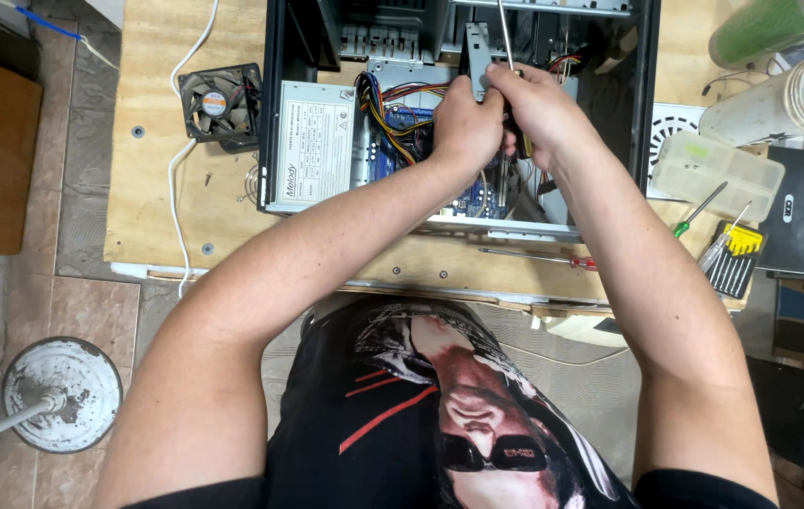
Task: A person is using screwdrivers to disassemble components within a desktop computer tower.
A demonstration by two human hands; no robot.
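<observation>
Screwdriver [506, 38], thin steel shaft, gripped by both hands [501, 118] inside boxy metal computer case [647, 85].

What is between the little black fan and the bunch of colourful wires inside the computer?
In the head view, the grey metal power supply box sits between the fan and the wires, just inside the computer case wall.

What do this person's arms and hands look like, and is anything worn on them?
Both arms are bare from the shoulder down: no gloves, watch or rings show on the left hand or the right hand. Only the black edge of a short sleeve shows, belonging to a black T-shirt with a printed picture.
</observation>
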